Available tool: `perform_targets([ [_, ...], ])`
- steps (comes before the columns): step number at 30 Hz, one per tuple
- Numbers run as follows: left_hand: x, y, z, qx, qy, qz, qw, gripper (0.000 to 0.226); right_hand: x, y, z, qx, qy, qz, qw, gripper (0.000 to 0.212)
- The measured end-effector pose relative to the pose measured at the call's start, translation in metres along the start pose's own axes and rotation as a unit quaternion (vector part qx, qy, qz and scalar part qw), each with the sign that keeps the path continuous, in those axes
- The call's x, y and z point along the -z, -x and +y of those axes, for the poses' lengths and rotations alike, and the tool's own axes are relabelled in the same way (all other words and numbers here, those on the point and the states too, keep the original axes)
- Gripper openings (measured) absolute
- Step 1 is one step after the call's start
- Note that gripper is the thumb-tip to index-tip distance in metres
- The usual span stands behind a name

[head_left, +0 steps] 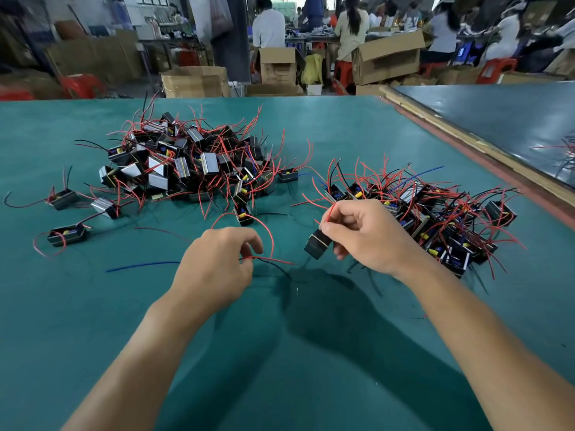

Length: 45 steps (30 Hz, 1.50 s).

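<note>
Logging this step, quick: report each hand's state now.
Left hand: closed, pinching thin red and black wires.
Right hand: closed, gripping a small black boxy module, pinching its red lead.

Factory assembly floor: green-mat bench (pixel 342 126) w/ piles of wired modules (pixel 193 163), cardboard cartons (pixel 389 59), workers on red stools (pixel 497 68) at back benches.

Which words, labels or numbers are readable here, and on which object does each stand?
No text can be read here.
Hanging plastic bag: red print, too blurred to read.
Black module that the right hand holds: no label shows.
Red wire that the left hand pinches: no marking shows.
</note>
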<state>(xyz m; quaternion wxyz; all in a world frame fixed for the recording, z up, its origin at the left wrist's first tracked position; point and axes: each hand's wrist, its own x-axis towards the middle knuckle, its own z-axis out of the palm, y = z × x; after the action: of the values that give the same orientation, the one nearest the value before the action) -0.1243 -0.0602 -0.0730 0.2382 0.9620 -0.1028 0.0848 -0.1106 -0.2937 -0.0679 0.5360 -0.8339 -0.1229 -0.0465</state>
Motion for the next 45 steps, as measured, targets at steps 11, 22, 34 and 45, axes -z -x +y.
perform_targets([
  [11, 0.003, -0.002, 0.001, 0.034, 0.03, 0.016, 0.999, 0.036, 0.003, 0.0, -0.003, 0.084, -0.023, 0.104, 0.991, 0.022],
  [22, 0.003, -0.004, -0.001, 0.05, 0.12, -0.018, 0.991, 0.029, -0.006, 0.008, 0.0, 0.029, 0.182, -0.158, 0.97, 0.012],
  [34, 0.027, -0.011, -0.01, 0.106, 0.406, 0.079, 0.904, 0.034, 0.0, 0.006, -0.003, 0.023, 0.204, -0.153, 0.967, 0.016],
  [45, 0.009, -0.001, 0.0, -0.022, 0.053, -0.059, 0.997, 0.015, 0.0, 0.001, 0.003, 0.035, 0.13, 0.046, 0.99, 0.02],
])
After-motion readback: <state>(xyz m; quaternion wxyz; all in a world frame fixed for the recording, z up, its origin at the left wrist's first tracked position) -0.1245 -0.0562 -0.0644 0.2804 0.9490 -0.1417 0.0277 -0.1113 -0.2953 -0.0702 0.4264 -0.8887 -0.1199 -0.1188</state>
